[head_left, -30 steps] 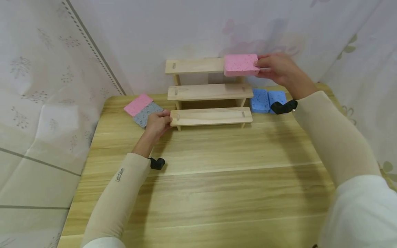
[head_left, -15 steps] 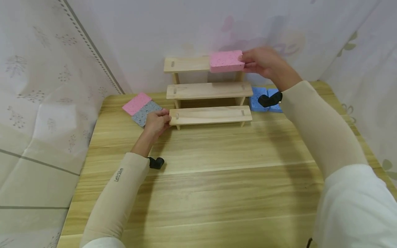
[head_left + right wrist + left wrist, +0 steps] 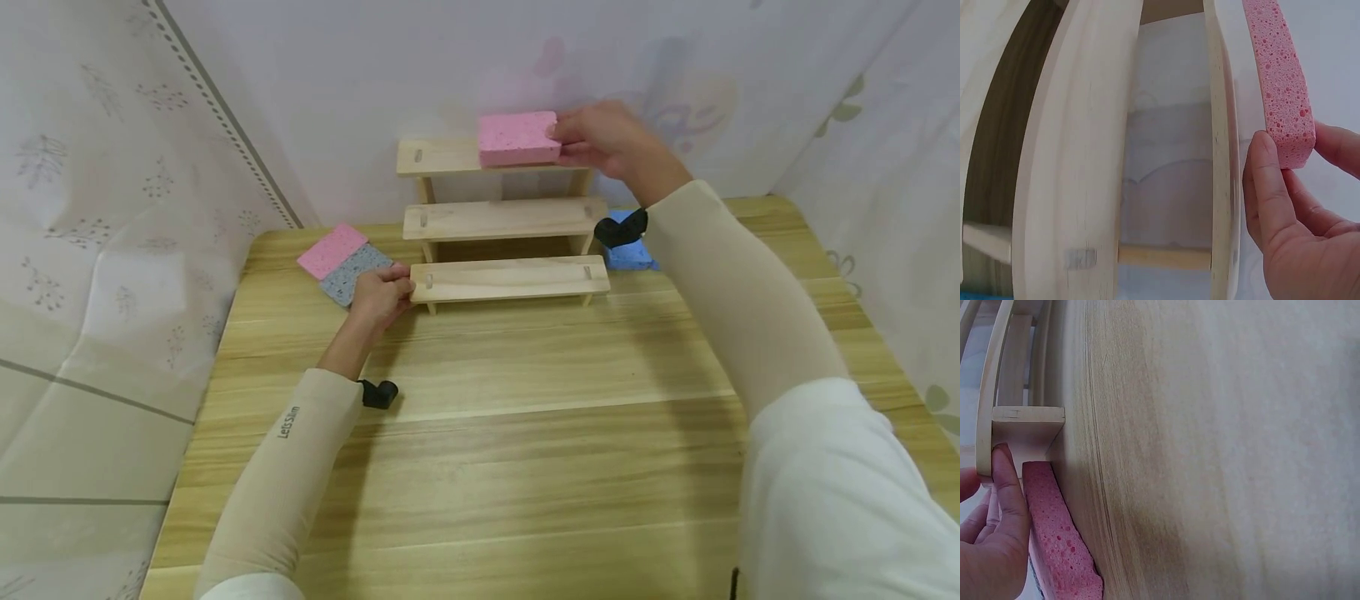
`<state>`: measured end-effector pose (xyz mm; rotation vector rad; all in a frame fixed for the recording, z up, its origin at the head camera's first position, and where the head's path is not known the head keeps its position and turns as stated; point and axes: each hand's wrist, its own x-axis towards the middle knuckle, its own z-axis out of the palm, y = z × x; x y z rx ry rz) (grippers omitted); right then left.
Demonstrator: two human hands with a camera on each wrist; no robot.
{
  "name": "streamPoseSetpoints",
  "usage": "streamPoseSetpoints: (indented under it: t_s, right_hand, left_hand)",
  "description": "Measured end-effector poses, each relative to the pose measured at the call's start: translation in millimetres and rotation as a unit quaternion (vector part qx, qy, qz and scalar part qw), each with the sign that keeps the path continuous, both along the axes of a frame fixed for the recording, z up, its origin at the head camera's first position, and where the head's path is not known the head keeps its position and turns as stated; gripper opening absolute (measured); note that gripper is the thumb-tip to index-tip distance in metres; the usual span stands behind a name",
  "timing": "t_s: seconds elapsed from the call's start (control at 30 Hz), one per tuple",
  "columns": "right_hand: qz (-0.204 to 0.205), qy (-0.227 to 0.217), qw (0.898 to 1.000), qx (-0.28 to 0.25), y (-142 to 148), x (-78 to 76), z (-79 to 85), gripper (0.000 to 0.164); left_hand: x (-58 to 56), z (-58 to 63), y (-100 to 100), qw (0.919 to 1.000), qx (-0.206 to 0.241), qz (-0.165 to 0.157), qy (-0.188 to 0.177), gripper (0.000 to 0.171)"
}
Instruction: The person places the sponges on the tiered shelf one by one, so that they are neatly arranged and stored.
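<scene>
1. One wooden counter carries everything.
2. The left hand, its grip loosely bent, touches the bottom tier's end of the one three-tier rack.
3. Two sponges, pink and grey, lie beside it; one blue sponge shows right.
4. The right hand, grip clamped, holds one pink sponge over the top tier.
</scene>
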<state>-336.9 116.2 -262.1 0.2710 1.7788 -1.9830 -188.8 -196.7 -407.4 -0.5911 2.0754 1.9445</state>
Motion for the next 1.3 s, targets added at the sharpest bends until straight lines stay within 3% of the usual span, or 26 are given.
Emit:
streamPoseSetpoints:
  t_s: [0.27, 0.83, 1.1, 1.3]
  right_hand:
    - [0.019, 0.005, 0.999, 0.034, -20.6, -4.9, -4.3, 0.044]
    - [0.013, -0.004, 0.998, 0.054, -67.6, -10.2, -2.1, 0.046]
    - [-0.004, -0.013, 0.998, 0.057, -76.4, -12.3, -0.8, 0.022]
    - [-0.009, -0.018, 0.997, 0.072, -80.1, -12.8, 1.6, 0.021]
  left_hand:
    - [0.6, 0.3, -0.1, 0.9999, -0.007, -0.006, -0.005, 0.041]
    - [4.4, 0.2, -3.1, 0.9996, -0.021, -0.019, 0.007, 0.043]
    - [4.3, -0.1, -2.1, 0.9997, -0.022, -0.011, 0.006, 0.040]
    - [3.7, -0.4, -1.8, 0.9995, -0.027, -0.010, 0.009, 0.038]
